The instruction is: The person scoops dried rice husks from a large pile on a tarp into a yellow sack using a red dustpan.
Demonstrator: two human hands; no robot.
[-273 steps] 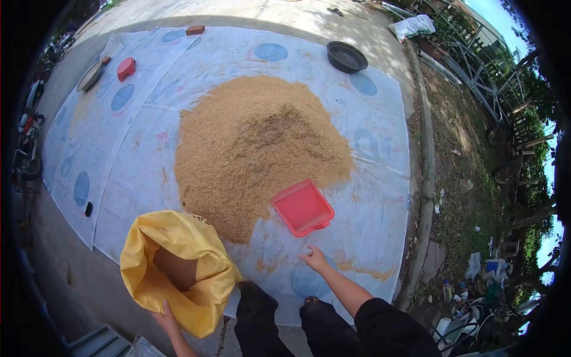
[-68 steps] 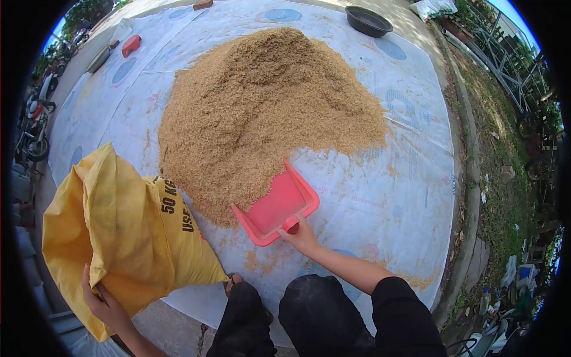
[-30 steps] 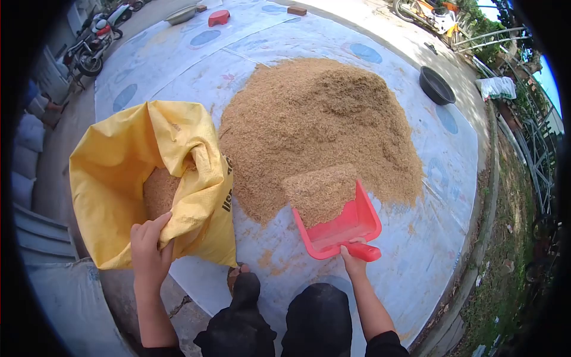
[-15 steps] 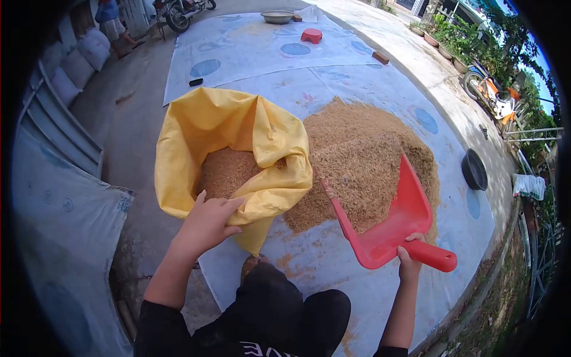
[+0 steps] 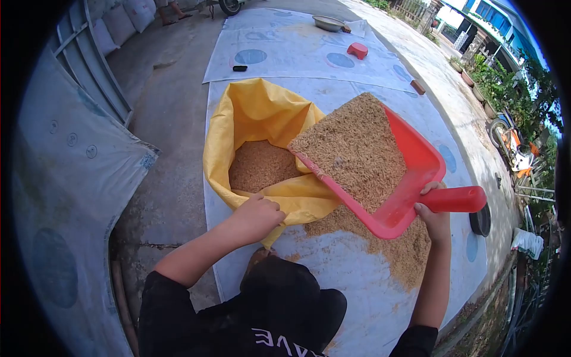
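Note:
My left hand (image 5: 257,218) is closed on the near rim of a yellow sack (image 5: 221,140), which stands open with brown grain (image 5: 262,166) inside. In my right hand (image 5: 436,219) is a red dustpan (image 5: 425,157), gripped where its handle meets the pan. Heaped in the pan is a load of tan grain (image 5: 357,149) that looks like unhusked rice. The pan's front edge reaches over the sack's right rim, partly hiding it. Below and behind the pan lies a pile of the same grain (image 5: 407,256), mostly covered from sight.
A pale patterned sheet (image 5: 315,256) covers the ground. On it are a red stool (image 5: 357,50), a metal basin (image 5: 329,23), a brick (image 5: 417,87) and a small black object (image 5: 239,68). A dark tub (image 5: 480,220) sits at right. A person's legs (image 5: 169,11) show at upper left.
The dustpan has risen from the pile, now loaded with grain, and swung left to the sack's rim. My left hand's fingers have closed on the rim. The view has shifted too.

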